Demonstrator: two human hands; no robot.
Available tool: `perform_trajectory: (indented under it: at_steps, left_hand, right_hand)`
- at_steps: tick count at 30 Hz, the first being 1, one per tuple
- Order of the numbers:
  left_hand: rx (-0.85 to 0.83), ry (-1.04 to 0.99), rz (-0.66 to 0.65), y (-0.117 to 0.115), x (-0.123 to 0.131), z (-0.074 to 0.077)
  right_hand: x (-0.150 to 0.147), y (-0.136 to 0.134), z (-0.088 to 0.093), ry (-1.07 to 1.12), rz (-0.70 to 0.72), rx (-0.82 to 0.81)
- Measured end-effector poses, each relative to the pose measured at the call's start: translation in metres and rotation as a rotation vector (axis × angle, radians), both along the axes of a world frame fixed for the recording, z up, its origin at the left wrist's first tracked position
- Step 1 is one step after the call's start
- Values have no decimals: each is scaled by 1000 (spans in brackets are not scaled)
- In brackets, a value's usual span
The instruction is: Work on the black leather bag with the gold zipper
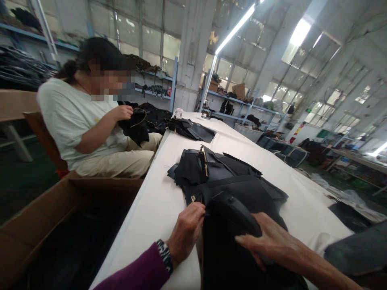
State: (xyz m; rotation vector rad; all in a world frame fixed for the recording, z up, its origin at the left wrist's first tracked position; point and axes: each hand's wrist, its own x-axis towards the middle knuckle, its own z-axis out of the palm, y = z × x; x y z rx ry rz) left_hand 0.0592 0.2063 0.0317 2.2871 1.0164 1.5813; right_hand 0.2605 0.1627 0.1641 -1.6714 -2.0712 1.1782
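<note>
Left hand (pixel 187 229) pinches the black bag's (pixel 238 193) near edge; right hand (pixel 269 241) lies open across it, bag running lengthwise away up the tabletop (pixel 151 217)

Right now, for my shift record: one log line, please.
left hand: pinching black bag | right hand: flat on bag | co-worker: seated, sewing

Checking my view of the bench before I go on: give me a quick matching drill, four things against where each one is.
Things:
1. left hand
2. right hand
3. white mug
4. cardboard box

Places:
A. far end of the white table
B. on the floor, left of the table
C. flat on the black bag, fingers spread
D. pinching the bag's near left edge

Pairs: 1-D, 2-C, 3-A, 4-B
</note>
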Motion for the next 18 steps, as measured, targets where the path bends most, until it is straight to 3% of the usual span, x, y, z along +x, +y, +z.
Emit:
perform_trajectory:
  at_steps: [5, 10, 15, 18]
  left_hand:
    - [-89, 89, 8, 0, 1, 1]
    - [-157, 168, 45, 1, 0, 4]
    - [-135, 28, 91, -1, -1, 26]
    - [-130, 116, -13, 3, 10, 40]
  right_hand:
    - [21, -8, 4, -13, -43, 24]
    - [41, -29, 12, -148, -182, 21]
    - [52, -44, 8, -171, -198, -17]
    - [55, -50, 5, -173, -151, 53]
